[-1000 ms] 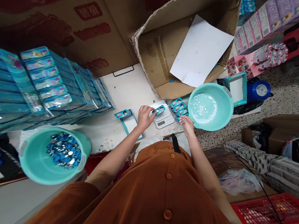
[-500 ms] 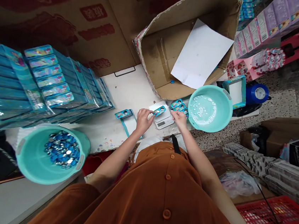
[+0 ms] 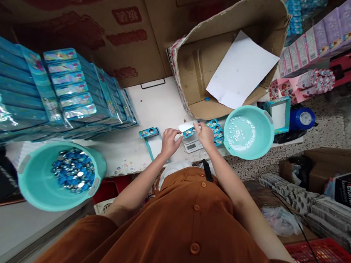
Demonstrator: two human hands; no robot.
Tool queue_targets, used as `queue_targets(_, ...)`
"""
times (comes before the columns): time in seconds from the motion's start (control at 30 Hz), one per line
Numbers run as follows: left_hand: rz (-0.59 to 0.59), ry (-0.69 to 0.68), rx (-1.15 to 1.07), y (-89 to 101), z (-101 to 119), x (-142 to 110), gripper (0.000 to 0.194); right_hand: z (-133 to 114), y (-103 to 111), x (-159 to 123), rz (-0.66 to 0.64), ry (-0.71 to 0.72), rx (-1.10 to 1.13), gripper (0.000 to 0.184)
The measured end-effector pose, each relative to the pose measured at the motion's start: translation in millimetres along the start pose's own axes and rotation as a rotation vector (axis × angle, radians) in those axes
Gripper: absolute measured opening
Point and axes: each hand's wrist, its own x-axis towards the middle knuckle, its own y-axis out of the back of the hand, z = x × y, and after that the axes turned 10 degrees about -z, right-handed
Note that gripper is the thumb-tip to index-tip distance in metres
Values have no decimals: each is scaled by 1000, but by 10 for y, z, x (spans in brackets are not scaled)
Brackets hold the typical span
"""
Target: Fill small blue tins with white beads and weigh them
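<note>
A small blue case (image 3: 189, 132) with round openings lies on a white digital scale (image 3: 194, 146). My left hand (image 3: 170, 143) is at the case's left end, thumb and fingertips closed on its edge. Over the right end, my right hand (image 3: 205, 135) has its fingers pinched together; whatever is between them is too small or hidden to make out. Several similar blue cases (image 3: 218, 134) lie in a stack just right of the scale. A turquoise basin (image 3: 267, 137) holding small white pieces stands beyond them.
To the left are a blue case (image 3: 149, 132) on an open tray (image 3: 155, 146), a turquoise basin (image 3: 32, 183) with blue and silver round pieces, and wrapped blue packs (image 3: 74, 83). An open carton (image 3: 187, 76) holding a white sheet (image 3: 243, 71) stands behind the scale.
My right hand has moved left from the edge of the white-piece basin to the case on the scale. My left hand has stayed by the case's left end. The view has shifted slightly.
</note>
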Motion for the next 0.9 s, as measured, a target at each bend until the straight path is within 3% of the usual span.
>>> queue_targets(0.2, -15, -17, 0, -22, 5, 62, 17, 354, 151, -180, 89, -58, 394, 54)
queue_targets(0.43, -14, -22, -2, -54, 27, 140, 15, 768, 196, -555, 142, -315, 958, 53)
queue_targets(0.67, 1, -42, 19, -37, 14, 120, 15, 930, 134, -869, 85, -453, 1136, 37)
queue_targets(0.9, -52, -95, 91, -72, 41, 219, 14, 1014, 88, -1047, 27, -412, 1203, 28)
